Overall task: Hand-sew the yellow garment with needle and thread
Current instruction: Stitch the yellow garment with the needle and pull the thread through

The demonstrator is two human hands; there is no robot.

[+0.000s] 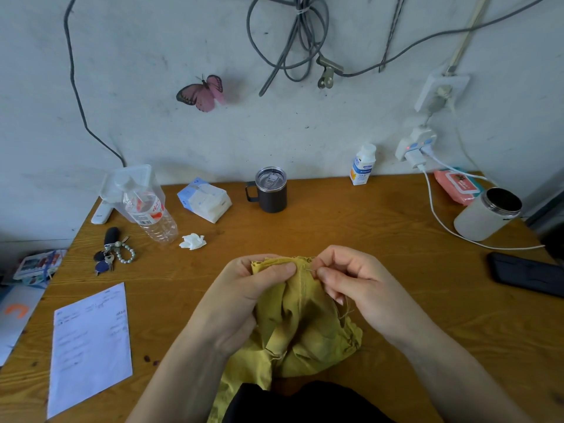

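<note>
The yellow garment is soft matt cloth, creased all over, with frayed raw edges. The needle is just a thin sliver of metal. The table is wood with heavy grain and a slight sheen. The mug looks matt dark with a clear plastic lid, and the water bottle is clear ribbed plastic. The tissue is crumpled soft paper; the printed sheet is smooth paper with fold lines. The phone is glossy black. The white canister is matt with a shiny metal rim. The wall is rough, scuffed plaster.
</note>
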